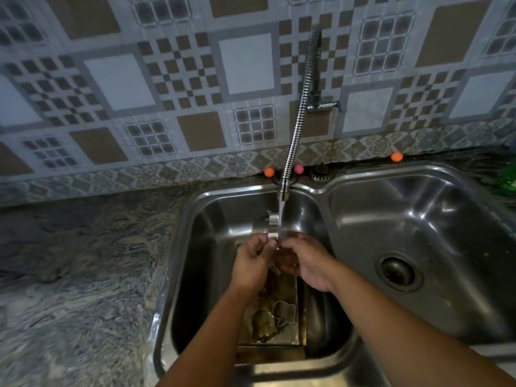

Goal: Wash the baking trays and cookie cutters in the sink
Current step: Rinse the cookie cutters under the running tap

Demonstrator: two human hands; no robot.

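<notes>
A small metal cookie cutter (272, 225) is held under the running water of the flexible tap (284, 191), over the left sink basin (212, 247). My left hand (252, 263) grips its lower edge and my right hand (304, 263) closes on it from the right. Below my wrists a greasy baking tray (279, 344) lies in the basin. On the tray rest another cookie cutter (284, 312) and a dark green scrubbing pad (262, 324).
The right basin (418, 233) holds only its drain (398, 270). A marbled stone counter (78, 275) spreads to the left. Small orange and pink balls (269, 172) sit along the tiled wall. Something green (506, 180) lies at the far right edge.
</notes>
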